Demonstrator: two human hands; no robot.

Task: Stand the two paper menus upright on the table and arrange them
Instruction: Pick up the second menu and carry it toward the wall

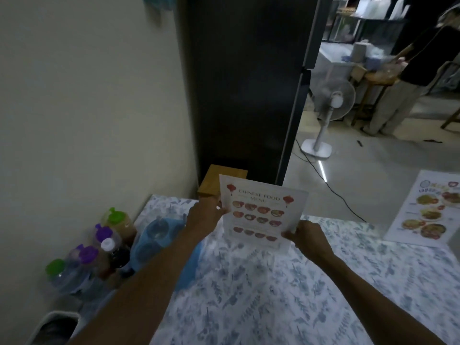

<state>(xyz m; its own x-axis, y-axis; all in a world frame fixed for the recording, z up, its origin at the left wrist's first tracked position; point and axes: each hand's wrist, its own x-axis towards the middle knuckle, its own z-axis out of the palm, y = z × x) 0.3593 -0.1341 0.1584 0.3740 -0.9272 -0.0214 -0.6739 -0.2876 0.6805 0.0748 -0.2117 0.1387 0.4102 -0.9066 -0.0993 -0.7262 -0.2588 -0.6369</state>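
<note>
I see my left hand (pixel 205 216) and right hand (pixel 307 236), fingers closed on its side edges, holding a glossy rectangular menu (pixel 261 215) headed "CHINESE FOOD MENU" upright near the far edge of the leaf-patterned cloth surface (pixel 273 295), the second menu (pixel 429 210) at its right edge.

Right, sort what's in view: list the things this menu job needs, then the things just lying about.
Needed:
- white Chinese food paper menu, held upright by left hand and right hand
- second white picture menu, at the table's right edge
- floral-cloth table

Lying about:
- coloured-cap plastic bottles
- white pedestal fan
- small wooden block
</note>
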